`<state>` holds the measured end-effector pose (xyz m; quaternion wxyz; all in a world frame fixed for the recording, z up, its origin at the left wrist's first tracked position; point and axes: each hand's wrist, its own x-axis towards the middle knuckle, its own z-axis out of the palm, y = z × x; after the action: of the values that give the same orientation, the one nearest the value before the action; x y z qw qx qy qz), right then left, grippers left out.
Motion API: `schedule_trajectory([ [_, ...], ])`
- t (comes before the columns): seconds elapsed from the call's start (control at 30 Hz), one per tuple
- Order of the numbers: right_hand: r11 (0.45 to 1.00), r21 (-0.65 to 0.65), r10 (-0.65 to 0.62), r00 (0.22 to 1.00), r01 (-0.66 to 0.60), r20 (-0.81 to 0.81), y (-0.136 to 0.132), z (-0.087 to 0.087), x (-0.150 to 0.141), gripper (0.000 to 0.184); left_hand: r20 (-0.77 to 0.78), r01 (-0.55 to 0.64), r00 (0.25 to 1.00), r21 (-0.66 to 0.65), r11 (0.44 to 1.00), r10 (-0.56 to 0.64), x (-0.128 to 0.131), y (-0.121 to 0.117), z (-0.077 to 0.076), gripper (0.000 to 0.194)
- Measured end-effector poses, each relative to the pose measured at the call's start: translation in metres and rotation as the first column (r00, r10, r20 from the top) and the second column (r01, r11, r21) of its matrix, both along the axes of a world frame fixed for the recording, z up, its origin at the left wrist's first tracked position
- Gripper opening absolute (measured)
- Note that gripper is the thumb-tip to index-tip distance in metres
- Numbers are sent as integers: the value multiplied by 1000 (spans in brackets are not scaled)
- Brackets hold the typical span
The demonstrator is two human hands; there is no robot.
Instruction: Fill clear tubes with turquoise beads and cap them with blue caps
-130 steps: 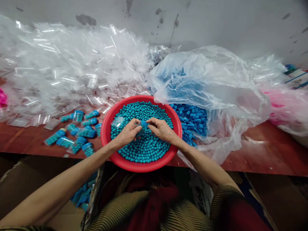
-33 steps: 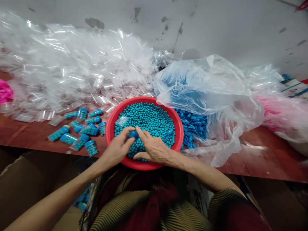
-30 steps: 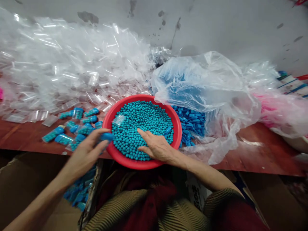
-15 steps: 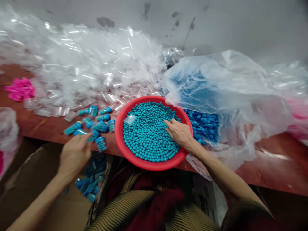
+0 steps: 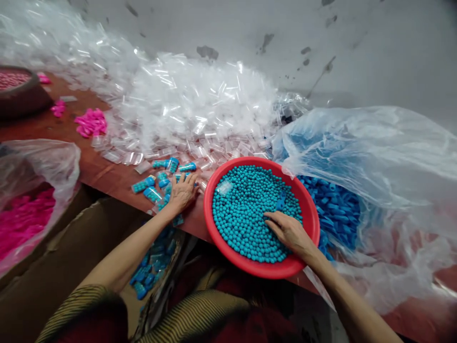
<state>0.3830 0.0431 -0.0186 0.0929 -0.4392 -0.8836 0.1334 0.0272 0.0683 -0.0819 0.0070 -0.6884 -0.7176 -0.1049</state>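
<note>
My left hand (image 5: 183,193) lies with fingers spread over a cluster of small clear containers (image 5: 153,194) filled with blue beads and topped with blue caps; it covers some of them. On the right of that cluster, a red basin (image 5: 210,224) is full of round turquoise beads (image 5: 246,214). My right hand (image 5: 287,231) is over the beads inside the basin, its fingers stretched left and slightly apart, with nothing visible in them. A blue cap (image 5: 281,202) lies among the beads just beyond its fingers. One clear empty container (image 5: 224,187) rests on the beads at the left.
Clear plastic containers (image 5: 200,105) are heaped along the wall. Right of the basin, plastic sheeting (image 5: 392,157) partly covers blue caps (image 5: 335,209). Pink pieces (image 5: 91,123) lie at left. Below the table edge, a cardboard box (image 5: 89,238) stands beside more filled containers (image 5: 150,271).
The view has swung left, bringing a bowl of pink beads into sight. My left hand has moved from the table's edge onto the containers and spread out. A blue cap now shows in the beads.
</note>
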Motion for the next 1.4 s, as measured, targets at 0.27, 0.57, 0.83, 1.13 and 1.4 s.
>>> schedule_trajectory([
  [0.27, 999, 34, 15, 1000, -15, -11, -4, -6, 2, 28, -178, -91, 979, 40, 995, 96, -37, -104, -10, 40],
  [0.57, 963, 165, 197, 973, -215, 116, 23, 44, -77, 31, -86, -169, 980, 116, 979, 179, -74, -94, 18, 38],
  [0.83, 932, 13, 335, 875, -362, 349, 109, 25, -274, 35, -20, -124, 992, -18, 992, 124, -98, 26, 3, 54],
  [1.13, 858, -84, 500, 788, -506, 359, 101, -21, -305, 33, 40, -42, 998, -16, 999, 42, -96, -39, -17, 43],
  [1.4, 837, 1, 534, 816, -548, 222, 100, -17, -364, 39, 33, -277, 961, 140, 951, 275, -122, -62, -19, 57],
])
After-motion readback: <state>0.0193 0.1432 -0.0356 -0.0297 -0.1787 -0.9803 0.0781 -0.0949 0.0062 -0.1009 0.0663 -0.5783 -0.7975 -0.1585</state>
